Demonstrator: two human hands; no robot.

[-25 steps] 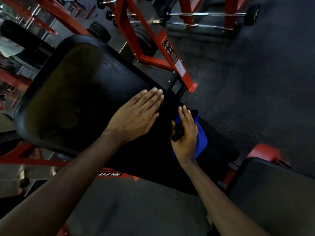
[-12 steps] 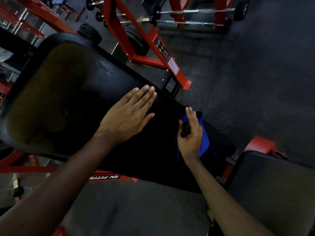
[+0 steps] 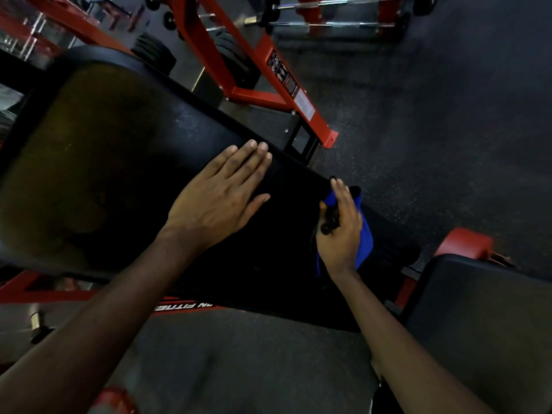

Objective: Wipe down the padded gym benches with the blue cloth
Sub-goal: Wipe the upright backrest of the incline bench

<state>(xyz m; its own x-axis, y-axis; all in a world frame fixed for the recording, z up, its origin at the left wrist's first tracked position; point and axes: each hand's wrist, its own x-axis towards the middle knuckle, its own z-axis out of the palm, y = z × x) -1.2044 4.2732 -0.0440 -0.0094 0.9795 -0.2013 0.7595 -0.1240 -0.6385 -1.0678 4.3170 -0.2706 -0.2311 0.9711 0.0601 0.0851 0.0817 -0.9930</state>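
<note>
Two hands are on one black padded bench. The left hand lies flat with straight fingers on the pad. The right hand, near it at the pad's far edge, grips the blue cloth, which is bunched beneath its palm. The cloth looks soft, light and limp, so it is probably best held wadded under the palm. The vinyl appears firm and slick.

I'm in a gym, free-weights area. Black padded bench right in front of me, 2nd pad just off its right end. Red steel frames w/ a warning sticker, barbells racked at the back, stacked weight plates, speckled rubber floor. Partial "FITNE" lettering on a red bar below the bench.
</note>
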